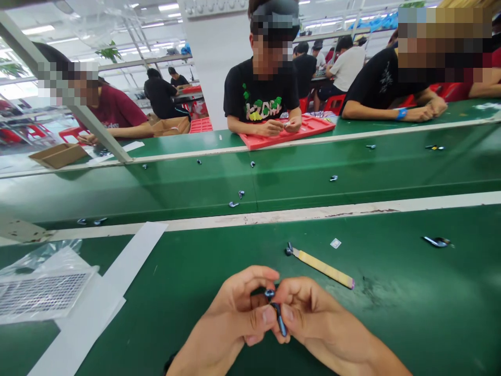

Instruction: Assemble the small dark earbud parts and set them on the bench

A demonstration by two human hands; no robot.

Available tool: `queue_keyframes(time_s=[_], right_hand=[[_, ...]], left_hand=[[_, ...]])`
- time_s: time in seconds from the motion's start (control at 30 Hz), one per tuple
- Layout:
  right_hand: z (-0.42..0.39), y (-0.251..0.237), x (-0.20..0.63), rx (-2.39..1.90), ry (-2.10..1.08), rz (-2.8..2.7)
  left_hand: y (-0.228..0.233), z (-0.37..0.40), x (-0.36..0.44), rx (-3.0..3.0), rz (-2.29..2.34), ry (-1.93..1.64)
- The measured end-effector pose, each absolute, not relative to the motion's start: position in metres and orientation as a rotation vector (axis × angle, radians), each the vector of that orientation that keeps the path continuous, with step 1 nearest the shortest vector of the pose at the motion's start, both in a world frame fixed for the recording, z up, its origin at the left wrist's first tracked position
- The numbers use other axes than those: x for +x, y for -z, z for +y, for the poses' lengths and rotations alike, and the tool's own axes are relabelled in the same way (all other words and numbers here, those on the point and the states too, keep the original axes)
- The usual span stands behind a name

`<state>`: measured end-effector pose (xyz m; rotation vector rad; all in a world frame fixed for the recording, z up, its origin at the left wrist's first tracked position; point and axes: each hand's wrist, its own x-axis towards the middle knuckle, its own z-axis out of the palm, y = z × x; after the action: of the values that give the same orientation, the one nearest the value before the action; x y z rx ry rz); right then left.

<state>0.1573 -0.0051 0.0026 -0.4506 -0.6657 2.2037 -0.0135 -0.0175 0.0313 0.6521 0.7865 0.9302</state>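
Observation:
Low in the middle, my left hand [245, 310] and my right hand [307, 308] meet around a dark blue, shiny earbud [281, 321]. Thumbs and fingertips of both hands pinch it, with its stem pointing down. A small rounded earbud part [269, 294] shows above the stem, between my fingers. Whether the two pieces are joined is hidden by the fingertips. Just beyond my right hand lies a knife with a yellow wrapped handle [323, 269]. Its blade end touches or nearly touches another dark earbud piece [288, 249].
A small white square [335, 243] and an earbud part [437, 242] lie to the right. White paper strips [117, 271] and a white grid tray [43, 296] are at left. Several earbud pieces [234, 204] dot the green belt [188, 183]. People sit opposite, one at a red tray [313, 125].

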Motion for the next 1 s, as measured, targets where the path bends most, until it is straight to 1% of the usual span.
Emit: queue_keyframes(time_s=[0.17,0.3,0.43,0.5,0.67,0.9,1.0], right_hand=[[-0.003,-0.005,0.157,-0.506,-2.171,-0.662],[0.000,-0.009,0.156,-0.581,-2.121,-0.571],[-0.001,-0.009,0.154,-0.647,-2.014,-0.592],[-0.003,-0.008,0.154,-0.702,-1.937,-0.661],[-0.005,-0.007,0.156,-0.824,-1.736,-0.899],[-0.003,-0.011,0.156,-0.876,-1.686,-0.959],[-0.006,-0.013,0.154,-0.892,-1.663,-0.944]], left_hand=[[-0.029,-0.015,-0.010,1.043,0.796,-1.052],[-0.024,-0.018,-0.009,1.546,1.047,-1.193],[-0.020,-0.024,-0.010,2.000,1.137,-1.203],[-0.019,-0.025,-0.009,2.048,1.162,-1.202],[-0.020,-0.024,-0.004,1.959,1.261,-1.270],[-0.014,-0.025,-0.003,2.124,1.219,-1.316],[-0.011,-0.025,-0.002,2.020,1.231,-1.337]])
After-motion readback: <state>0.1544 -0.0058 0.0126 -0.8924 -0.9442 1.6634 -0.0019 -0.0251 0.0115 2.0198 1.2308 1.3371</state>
